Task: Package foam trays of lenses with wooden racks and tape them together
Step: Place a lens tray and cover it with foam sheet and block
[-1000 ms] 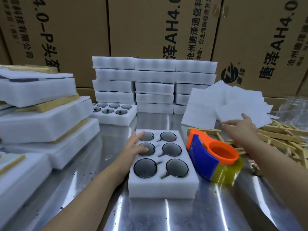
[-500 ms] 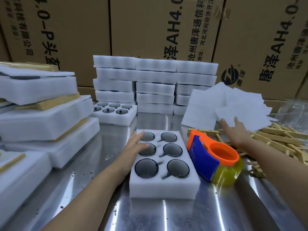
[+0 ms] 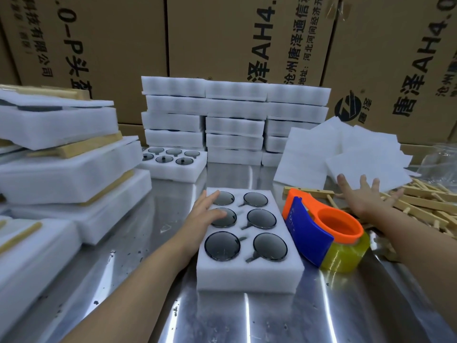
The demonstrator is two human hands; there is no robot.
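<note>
A white foam tray holding several dark round lenses lies on the steel table in front of me. My left hand rests flat on its far left part, fingers straight over two lenses. Right of the tray stands an orange and blue tape dispenser with a yellowish tape roll. My right hand is spread open, fingers straight, over the near edge of the loose white foam sheets and the pile of wooden racks.
Stacks of white foam trays stand at the back, with one open lens tray before them. Packed foam bundles with wooden racks pile up at the left. Cardboard boxes wall off the rear. A clear plastic bag lies far right.
My right hand has reached farther back and right, its fingers spreading over the foam sheets and racks. My left hand has stayed on the tray.
</note>
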